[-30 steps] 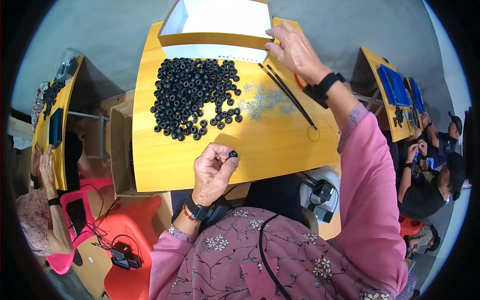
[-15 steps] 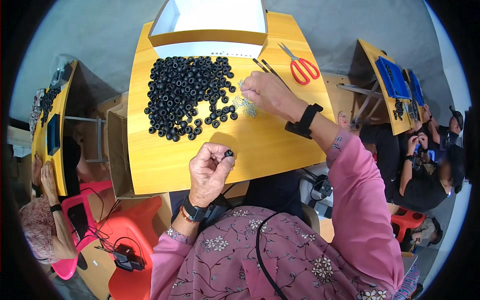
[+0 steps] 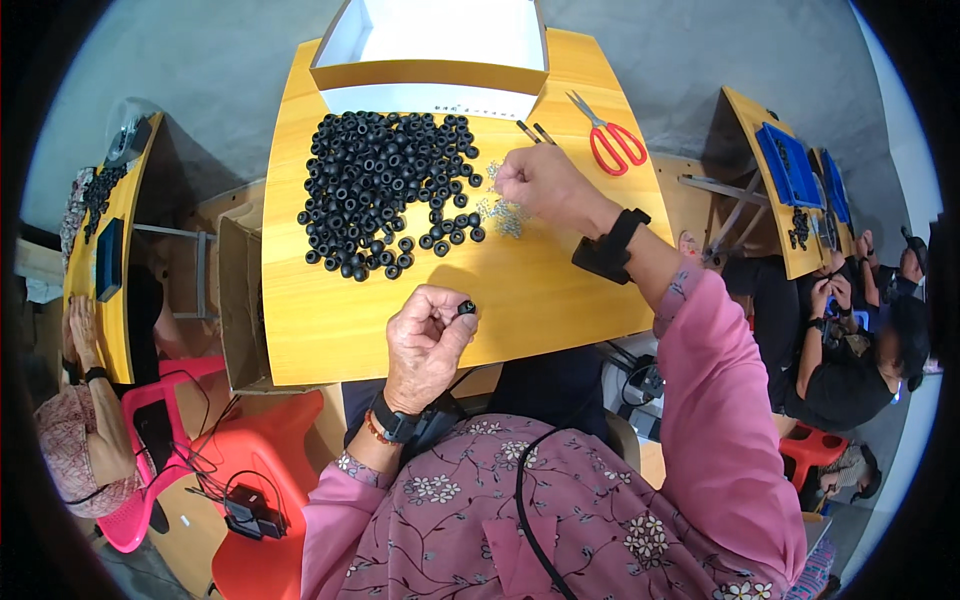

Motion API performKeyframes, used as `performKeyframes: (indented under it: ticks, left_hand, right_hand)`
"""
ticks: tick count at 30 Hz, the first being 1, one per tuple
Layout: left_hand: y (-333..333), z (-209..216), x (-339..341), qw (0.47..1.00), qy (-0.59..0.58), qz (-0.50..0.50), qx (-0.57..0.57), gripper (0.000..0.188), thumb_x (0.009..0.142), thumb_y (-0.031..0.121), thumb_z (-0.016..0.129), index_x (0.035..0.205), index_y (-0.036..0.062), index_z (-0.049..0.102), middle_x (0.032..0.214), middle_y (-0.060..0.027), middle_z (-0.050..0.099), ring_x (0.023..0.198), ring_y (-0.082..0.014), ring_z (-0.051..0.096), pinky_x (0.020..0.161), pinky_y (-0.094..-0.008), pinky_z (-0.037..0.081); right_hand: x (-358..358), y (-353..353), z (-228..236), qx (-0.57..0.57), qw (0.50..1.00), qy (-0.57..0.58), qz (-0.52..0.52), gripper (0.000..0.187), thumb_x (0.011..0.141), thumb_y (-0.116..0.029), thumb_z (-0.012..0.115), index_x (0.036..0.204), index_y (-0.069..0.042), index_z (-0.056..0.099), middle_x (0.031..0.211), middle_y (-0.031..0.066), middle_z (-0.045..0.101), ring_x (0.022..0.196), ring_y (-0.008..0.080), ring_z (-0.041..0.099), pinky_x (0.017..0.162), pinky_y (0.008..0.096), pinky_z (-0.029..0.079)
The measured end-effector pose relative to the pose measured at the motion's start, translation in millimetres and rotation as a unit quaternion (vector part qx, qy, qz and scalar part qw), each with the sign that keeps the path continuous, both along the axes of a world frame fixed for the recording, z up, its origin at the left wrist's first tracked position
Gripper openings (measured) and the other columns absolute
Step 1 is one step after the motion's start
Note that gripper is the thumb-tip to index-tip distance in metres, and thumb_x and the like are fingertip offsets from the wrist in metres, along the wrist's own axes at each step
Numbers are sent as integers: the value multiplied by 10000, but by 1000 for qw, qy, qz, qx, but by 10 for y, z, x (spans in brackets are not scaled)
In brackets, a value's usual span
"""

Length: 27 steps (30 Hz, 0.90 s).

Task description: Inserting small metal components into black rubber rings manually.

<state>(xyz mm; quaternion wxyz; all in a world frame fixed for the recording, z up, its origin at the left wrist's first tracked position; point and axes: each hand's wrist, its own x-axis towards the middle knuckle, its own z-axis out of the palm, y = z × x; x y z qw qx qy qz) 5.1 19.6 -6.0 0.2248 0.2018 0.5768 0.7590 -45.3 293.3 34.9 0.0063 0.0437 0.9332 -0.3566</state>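
The right hand [image 3: 548, 185] partly hides 2 sticks [image 3: 526, 131] near red-handled scissors [image 3: 600, 123].

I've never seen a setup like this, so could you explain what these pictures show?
There is no machine here, just a person's bare left hand and right hand. The view comes from a wide fisheye camera worn on the head, looking down, so straight edges bend. On the yellow wooden table lie a heap of small, round black pieces with holes, a scatter of tiny silvery bits, metal scissors with red handles and two thin dark sticks, partly hidden by the right hand. An open white and brown cardboard box stands at the far edge. The left hand pinches one small black piece; whether the right holds anything is hidden.
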Motion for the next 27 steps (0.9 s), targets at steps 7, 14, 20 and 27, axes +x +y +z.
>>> performKeyframes:
  ticks: [7,14,20,27]
  left_hand:
    - [15,24,7,1000,-20,4,16,138,917,-63,659,1020,2,595,841,5,634,736,-44,580,684,-206,492]
    - [-6,-12,-4,1000,7,0,-3,119,930,-31,663,1019,5,592,838,-14,641,720,-64,591,673,-223,508]
    - [-8,-11,-6,1000,10,-5,-8,114,937,-32,648,1016,5,575,841,-57,654,720,-101,622,683,-252,539]
    - [-1,26,-11,1000,12,-6,-23,104,941,-27,644,1012,6,576,845,-58,657,726,-100,629,693,-252,544]
  right_hand:
    - [71,46,128,-91,996,-17,-12,180,900,-118,695,832,45,664,699,41,629,678,108,570,642,295,483]
    - [141,36,180,-33,998,51,-17,188,868,-118,676,810,60,656,679,155,640,632,217,625,631,353,501]
    - [552,30,174,95,992,51,70,103,835,-88,674,863,11,680,800,174,669,716,343,646,652,395,505]
    - [695,-60,77,180,981,46,53,127,833,-126,677,863,-3,667,847,183,651,828,380,638,740,449,513]
